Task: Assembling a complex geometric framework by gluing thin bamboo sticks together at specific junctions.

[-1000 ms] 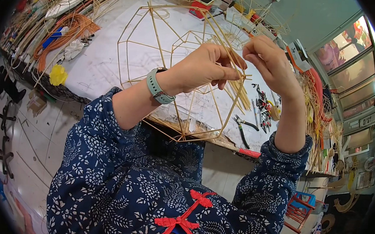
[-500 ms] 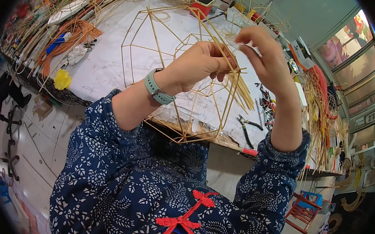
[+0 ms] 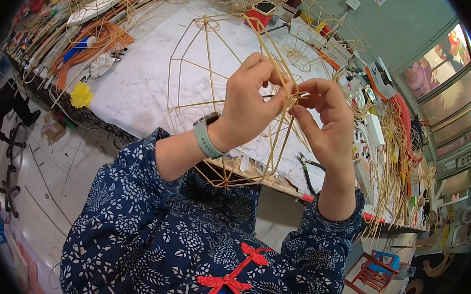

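A many-sided open frame of thin tan bamboo-like sticks point(image 3: 211, 63) stands before me, reaching over the table's front edge. My left hand point(image 3: 249, 104), with a pale green watch band point(image 3: 203, 136) at the wrist, is closed on the frame at a joint on its right side, pinching crossing sticks between thumb and fingers. Close against that same joint is my right hand point(image 3: 329, 121), its thumb and fingers curled together at the short protruding stick ends. Whatever lies between the right fingertips is too small to make out. Both hands hide part of the joint.
Green-handled cutting pliers point(image 3: 307, 174) lie by the table's front edge, right of the frame. A yellow flower-like piece point(image 3: 81, 95), an orange cord coil point(image 3: 104, 37) and bundled sticks occupy the left. A red box point(image 3: 260, 16) stands at the back; long loose strips point(image 3: 396, 158) pile up at right.
My right hand has come down and left from above the joint to touch it, its fingers closing. The view has shifted; my left hand still grips the frame.
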`<state>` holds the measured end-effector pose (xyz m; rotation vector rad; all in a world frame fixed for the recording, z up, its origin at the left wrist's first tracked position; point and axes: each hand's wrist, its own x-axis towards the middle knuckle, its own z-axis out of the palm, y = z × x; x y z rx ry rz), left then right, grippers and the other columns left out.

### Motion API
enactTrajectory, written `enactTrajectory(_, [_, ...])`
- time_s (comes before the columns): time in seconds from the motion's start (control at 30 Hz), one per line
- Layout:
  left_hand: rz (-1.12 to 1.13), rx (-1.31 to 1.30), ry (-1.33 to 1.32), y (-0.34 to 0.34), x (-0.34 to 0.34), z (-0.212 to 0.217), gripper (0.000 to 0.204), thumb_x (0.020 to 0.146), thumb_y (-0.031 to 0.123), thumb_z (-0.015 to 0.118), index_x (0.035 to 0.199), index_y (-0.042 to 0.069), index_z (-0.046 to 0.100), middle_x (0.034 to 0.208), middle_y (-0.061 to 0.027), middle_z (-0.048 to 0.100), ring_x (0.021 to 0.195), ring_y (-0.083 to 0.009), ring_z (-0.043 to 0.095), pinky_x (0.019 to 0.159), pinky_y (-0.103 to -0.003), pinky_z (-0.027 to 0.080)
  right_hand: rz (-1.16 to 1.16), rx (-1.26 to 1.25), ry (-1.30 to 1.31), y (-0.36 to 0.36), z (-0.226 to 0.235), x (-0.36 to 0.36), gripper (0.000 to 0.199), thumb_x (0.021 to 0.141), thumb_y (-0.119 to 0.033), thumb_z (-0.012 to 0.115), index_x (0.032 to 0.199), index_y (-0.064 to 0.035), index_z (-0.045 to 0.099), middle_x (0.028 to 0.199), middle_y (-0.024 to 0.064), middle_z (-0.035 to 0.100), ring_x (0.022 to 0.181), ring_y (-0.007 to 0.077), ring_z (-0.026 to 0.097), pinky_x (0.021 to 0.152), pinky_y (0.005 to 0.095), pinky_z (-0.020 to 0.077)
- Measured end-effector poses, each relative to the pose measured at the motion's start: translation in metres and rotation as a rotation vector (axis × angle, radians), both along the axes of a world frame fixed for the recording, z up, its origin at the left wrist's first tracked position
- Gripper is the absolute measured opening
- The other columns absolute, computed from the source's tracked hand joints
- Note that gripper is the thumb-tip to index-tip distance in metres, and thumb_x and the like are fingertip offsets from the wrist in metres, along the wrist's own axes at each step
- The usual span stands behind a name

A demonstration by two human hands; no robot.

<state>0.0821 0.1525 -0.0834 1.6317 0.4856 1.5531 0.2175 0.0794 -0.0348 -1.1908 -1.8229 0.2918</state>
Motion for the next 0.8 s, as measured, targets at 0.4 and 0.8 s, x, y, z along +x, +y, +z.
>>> enactTrajectory(0.4, [-0.150, -0.073, -0.253, -0.013, -0.006, -0.005, 0.005, 0.077, -0.004, 0.061, 0.079, -0.001, 0.058, 0.090, -0.0064, 0.052, 0.075, -0.0095, 0.055, 0.066, -0.022, 0.046, 0.060, -0.079, 0.379, 0.002, -0.014, -0.013, 0.030, 0.081, 0.005, 0.059, 0.108, 0.0027, 0.047, 0.100, 0.0105, 0.057, 0.090, 0.0146, 0.059, 0.083, 0.0262, 0.0467])
enactTrajectory(0.8, [-0.053, 0.354, -0.033, -0.005, -0.016, -0.023, 0.016, 0.070, -0.005, 0.065, 0.083, 0.002, 0.060, 0.104, -0.0120, 0.051, 0.091, -0.0217, 0.058, 0.081, -0.029, 0.049, 0.257, -0.126, 0.946, 0.014, -0.061, -0.012, 0.010, 0.084, 0.003, 0.057, 0.094, 0.0055, 0.060, 0.098, 0.0123, 0.063, 0.086, 0.0165, 0.061, 0.078, 0.0270, 0.0497])
